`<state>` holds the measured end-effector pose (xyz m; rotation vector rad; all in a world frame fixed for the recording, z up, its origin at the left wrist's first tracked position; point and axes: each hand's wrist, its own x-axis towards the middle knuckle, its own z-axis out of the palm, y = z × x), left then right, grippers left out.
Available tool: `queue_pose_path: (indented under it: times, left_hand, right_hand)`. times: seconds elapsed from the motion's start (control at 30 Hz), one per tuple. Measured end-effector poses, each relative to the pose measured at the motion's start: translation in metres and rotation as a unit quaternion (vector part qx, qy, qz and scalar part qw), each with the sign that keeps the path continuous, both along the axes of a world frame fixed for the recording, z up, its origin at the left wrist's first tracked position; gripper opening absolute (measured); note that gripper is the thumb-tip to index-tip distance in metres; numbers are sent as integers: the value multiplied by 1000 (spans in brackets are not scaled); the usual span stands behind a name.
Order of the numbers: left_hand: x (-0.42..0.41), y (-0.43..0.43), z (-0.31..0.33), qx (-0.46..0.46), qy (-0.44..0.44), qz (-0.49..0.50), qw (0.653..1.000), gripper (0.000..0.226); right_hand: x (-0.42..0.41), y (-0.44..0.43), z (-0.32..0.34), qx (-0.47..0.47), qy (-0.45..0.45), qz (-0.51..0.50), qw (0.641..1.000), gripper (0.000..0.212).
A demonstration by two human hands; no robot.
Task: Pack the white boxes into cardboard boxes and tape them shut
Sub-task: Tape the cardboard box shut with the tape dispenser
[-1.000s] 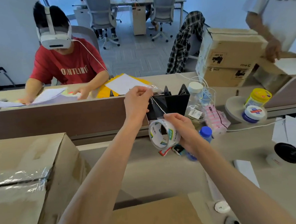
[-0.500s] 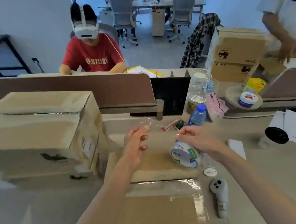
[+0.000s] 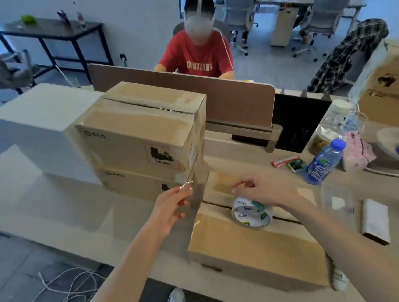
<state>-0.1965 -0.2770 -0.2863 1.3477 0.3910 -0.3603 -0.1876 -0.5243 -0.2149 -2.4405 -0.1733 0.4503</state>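
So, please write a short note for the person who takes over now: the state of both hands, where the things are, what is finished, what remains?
Left hand: pinches the free end of the clear tape strip, pulled out from the roll.
Right hand: grip on the white roll of clear packing tape, resting on the low brown cardboard box at the desk edge.
Two brown cardboard boxes stand stacked on the left; the top one has tape along its seam.
Done: low box flaps are closed; tape strip drawn.
Left: lay the strip over the centre seam, press, cut. No white boxes are visible now.
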Motion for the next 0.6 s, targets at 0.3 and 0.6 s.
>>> queue_pose_path:
  times: [0.3,0.6]
  left_hand:
    - [8,8,-31,59,40,-41,997,15]
    - [13,8,-50,72,30,-49,996,13]
  right_hand:
    - [8,27,-9,-96,4,-59,994,22]
    - [13,34,-20,-151,24,-67,986,16]
